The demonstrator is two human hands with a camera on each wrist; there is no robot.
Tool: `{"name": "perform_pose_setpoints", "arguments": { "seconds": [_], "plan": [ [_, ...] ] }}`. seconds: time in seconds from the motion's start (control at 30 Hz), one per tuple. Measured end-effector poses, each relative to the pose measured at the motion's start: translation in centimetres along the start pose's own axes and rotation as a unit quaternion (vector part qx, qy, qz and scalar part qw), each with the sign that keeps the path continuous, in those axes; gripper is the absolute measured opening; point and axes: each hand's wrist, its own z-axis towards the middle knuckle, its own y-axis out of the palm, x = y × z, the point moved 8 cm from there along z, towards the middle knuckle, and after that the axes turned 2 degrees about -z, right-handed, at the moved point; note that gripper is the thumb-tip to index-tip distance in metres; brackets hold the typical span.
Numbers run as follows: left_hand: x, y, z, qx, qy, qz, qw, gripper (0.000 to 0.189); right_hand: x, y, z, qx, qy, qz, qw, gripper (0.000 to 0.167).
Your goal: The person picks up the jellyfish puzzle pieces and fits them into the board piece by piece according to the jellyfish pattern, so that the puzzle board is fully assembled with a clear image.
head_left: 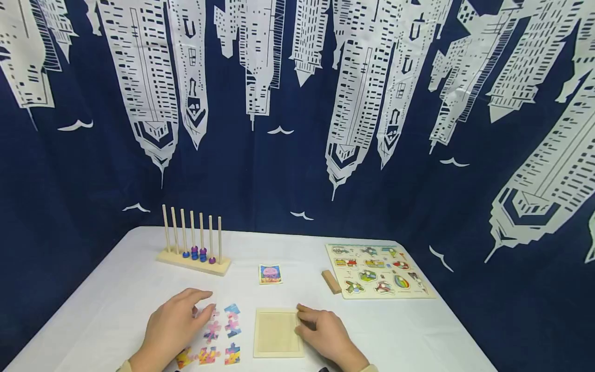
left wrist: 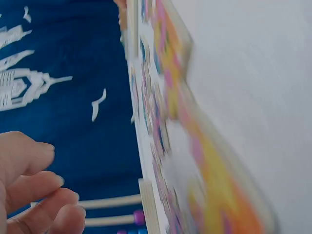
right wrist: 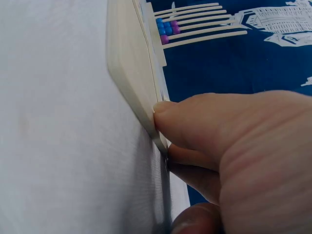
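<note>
Over several jigsaw puzzle pieces (head_left: pixel 232 354) at the left front, my left hand (head_left: pixel 175 321) hovers with bent fingers and nothing held. The left wrist view shows a gap between its fingertips (left wrist: pixel 73 214) and the pieces (left wrist: pixel 214 180). My right hand (head_left: pixel 327 333) holds the right edge of a square wooden puzzle tray (head_left: pixel 279 333), near its far corner. In the right wrist view the thumb (right wrist: pixel 168 109) presses on the rim of the tray (right wrist: pixel 129 68), with other fingers at the corner. The tray lies flat and its recess holds no pieces.
A small picture card (head_left: pixel 270 274) lies behind the tray. At the back left stands a wooden peg rack (head_left: pixel 195 262) with blue and purple beads. A wooden block (head_left: pixel 331 282) touches or nearly touches a picture peg board (head_left: pixel 378 271) at the back right.
</note>
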Motion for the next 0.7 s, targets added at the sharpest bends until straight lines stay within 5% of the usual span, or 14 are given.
{"name": "perform_pose_setpoints", "arguments": {
  "seconds": [0.13,0.33,0.5,0.7],
  "plan": [
    [0.7,1.2,0.7,-0.055,-0.036,-0.021,0.9976,0.016,-0.1,0.0,0.1,-0.005,-0.003,0.001,1.0,0.039],
    [1.6,4.3,1.6,-0.12,-0.044,-0.015,0.9917,0.014,0.3,0.2,-0.3,-0.013,0.003,0.009,0.9999,0.041],
    [1.6,6.3,1.5,-0.138,-0.035,-0.002,0.9898,0.021,0.3,0.4,-0.3,-0.015,0.004,0.016,0.9998,0.041],
    [1.4,6.9,1.2,-0.128,-0.021,-0.014,0.9914,0.022,0.0,0.1,-0.2,-0.015,-0.002,0.012,0.9998,0.038]
  ]
}}
